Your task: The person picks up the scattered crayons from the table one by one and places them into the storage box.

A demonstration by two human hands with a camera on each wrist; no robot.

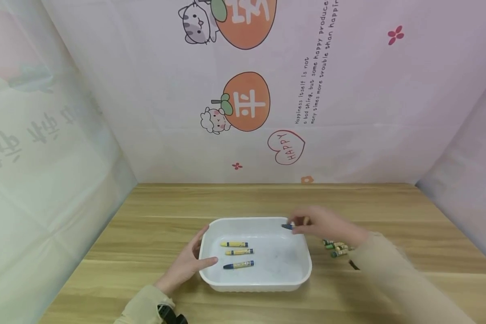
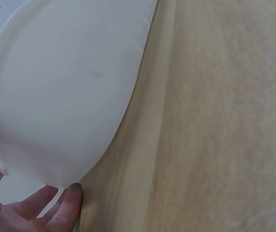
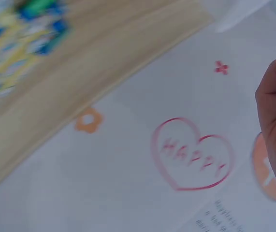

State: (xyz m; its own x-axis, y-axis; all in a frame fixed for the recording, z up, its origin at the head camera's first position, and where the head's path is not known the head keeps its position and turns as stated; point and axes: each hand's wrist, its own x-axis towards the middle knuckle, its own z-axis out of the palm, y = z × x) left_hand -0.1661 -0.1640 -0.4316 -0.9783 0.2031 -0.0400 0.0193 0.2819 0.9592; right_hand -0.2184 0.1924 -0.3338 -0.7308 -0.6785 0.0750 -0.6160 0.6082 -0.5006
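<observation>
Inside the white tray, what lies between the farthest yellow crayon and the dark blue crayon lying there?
A second yellow crayon lies between them; the head view shows this.

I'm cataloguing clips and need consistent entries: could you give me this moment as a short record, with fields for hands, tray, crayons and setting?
Left hand: left hand holds the left side of the white tray, thumb over the rim
Right hand: right hand pinches a dark-tipped crayon at the tray's far right corner
In tray: two yellow crayons, one blue-tipped crayon
Right of tray: loose crayons, count unclear
Surface: wood-grain table
Backdrop: printed cloth
</observation>
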